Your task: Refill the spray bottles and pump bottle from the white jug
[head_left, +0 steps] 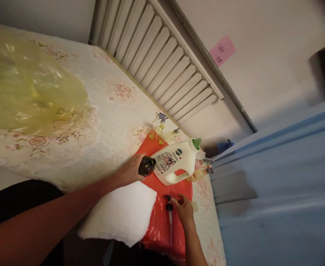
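My left hand (130,170) is closed around a dark, brownish bottle (147,166) with an uncapped neck, beside the label of a large white detergent jug (183,159). The jug's mouth is uncapped and shows a green spout (197,143). A black pump top (169,205) with a long clear tube lies on a red plastic sheet or bag (158,225). Right beside the pump head is my right hand (184,210), fingers apart and slightly curled, with nothing visible in it. Whether its fingertips touch the pump is hard to see.
A folded white cloth (120,214) lies at the near edge of the flowered tablecloth (107,122). Spray bottles (162,118) stand behind the jug, and more bottles (199,173) stand to its right. A yellow plastic bag (35,85) sits at left. A radiator (156,55) and blue curtain (275,184) border the table.
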Demonstrator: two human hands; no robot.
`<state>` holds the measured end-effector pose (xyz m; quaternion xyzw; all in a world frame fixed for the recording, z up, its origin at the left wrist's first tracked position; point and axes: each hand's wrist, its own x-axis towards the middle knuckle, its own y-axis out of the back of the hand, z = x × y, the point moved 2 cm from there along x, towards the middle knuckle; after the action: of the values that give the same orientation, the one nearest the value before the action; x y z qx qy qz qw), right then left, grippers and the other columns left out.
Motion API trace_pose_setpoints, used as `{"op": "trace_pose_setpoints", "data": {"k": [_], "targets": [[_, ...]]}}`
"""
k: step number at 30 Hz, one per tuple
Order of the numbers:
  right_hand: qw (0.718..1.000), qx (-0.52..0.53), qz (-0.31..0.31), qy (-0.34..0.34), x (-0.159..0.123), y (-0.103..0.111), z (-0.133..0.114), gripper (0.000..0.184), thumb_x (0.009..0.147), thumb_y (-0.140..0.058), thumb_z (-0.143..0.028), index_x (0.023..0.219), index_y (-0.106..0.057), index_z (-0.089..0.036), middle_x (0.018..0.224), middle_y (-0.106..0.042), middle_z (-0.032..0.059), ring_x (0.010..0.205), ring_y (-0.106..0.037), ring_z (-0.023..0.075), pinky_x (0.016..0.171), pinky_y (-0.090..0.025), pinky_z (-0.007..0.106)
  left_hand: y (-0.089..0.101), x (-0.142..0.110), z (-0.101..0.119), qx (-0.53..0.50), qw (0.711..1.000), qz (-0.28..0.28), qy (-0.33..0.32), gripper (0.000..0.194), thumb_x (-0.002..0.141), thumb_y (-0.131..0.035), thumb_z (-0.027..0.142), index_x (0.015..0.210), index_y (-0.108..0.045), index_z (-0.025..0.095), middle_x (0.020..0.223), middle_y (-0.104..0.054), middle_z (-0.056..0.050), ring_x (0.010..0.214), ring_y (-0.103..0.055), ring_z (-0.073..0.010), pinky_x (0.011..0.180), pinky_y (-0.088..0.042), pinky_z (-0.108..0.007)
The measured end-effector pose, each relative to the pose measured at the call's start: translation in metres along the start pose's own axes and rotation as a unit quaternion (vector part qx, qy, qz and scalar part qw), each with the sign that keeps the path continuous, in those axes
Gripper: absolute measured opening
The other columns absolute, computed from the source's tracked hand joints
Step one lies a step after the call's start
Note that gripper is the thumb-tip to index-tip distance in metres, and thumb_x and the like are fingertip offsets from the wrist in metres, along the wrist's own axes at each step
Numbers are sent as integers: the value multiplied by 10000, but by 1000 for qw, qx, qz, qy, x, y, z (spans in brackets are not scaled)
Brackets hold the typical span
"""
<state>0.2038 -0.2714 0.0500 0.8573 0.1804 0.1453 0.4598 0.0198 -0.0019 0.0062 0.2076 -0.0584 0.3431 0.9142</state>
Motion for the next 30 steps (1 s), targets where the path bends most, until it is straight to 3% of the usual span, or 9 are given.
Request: {"op": "trace_pose_setpoints", "data": {"k": [4,8,11,14,18,21,25,30], "targets": [[997,-26,-76,13,-24,-15,2,218,619,-731,-359,780,-738,-212,691,-728,39,666,-686,254,629,-501,334,0,0,0,2,1000,6,-3,892,563,-778,132,1381,-426,191,1324,-570,-140,1288,-523,-371,1094,-439,-485],[993,-60,-98,31,-31,-18,-2,121,683,-649,-330,680,-690,-217,658,-710,40,622,-650,238,595,-466,327,-1,0,-1,-13,1000,19,-13,898,541,-783,126,1370,-444,193,1374,-558,-136,1291,-525,-360,1099,-428,-492],[994,-34,-94,41,-28,-2,-20,178,698,-631,-374,630,-656,-212,563,-644,17,557,-600,216,538,-441,309,-2,0,-3,-24,999,23,-14,905,529,-806,155,1361,-454,209,1376,-563,-132,1295,-523,-355,1108,-413,-504],[991,68,-93,65,-23,24,-57,264,743,-643,-450,747,-686,-189,592,-634,1,537,-578,188,510,-454,290,-2,0,-4,-23,1000,19,-10,911,526,-820,174,1361,-458,218,1355,-577,-122,1276,-536,-354,1089,-430,-501],[972,197,34,127,-20,55,-118,293,745,-718,-439,886,-696,-182,753,-708,20,673,-654,185,642,-528,292,1,-2,0,-20,999,20,-26,875,549,-806,153,1353,-465,203,1330,-585,-120,1264,-542,-342,1070,-447,-472],[939,281,122,158,-18,57,-151,324,754,-733,-389,997,-694,-179,933,-747,56,842,-694,209,761,-553,327,4,-4,4,-20,999,16,-24,844,564,-790,143,1344,-471,196,1314,-588,-119,1237,-556,-329,1056,-457,-460],[915,332,128,191,-9,39,-176,382,755,-736,-362,1090,-679,-188,1045,-739,69,889,-706,208,819,-559,355,5,-4,7,-23,1000,14,-10,852,544,-798,143,1332,-481,214,1305,-599,-110,1227,-558,-336,1040,-462,-467],[931,277,100,218,2,20,-195,343,772,-669,-395,1056,-673,-202,991,-744,67,858,-716,226,819,-569,382,6,-5,10,-16,1000,12,-10,847,546,-789,115,1328,-473,206,1314,-590,-133,1224,-544,-342,1032,-451,-481]]}}
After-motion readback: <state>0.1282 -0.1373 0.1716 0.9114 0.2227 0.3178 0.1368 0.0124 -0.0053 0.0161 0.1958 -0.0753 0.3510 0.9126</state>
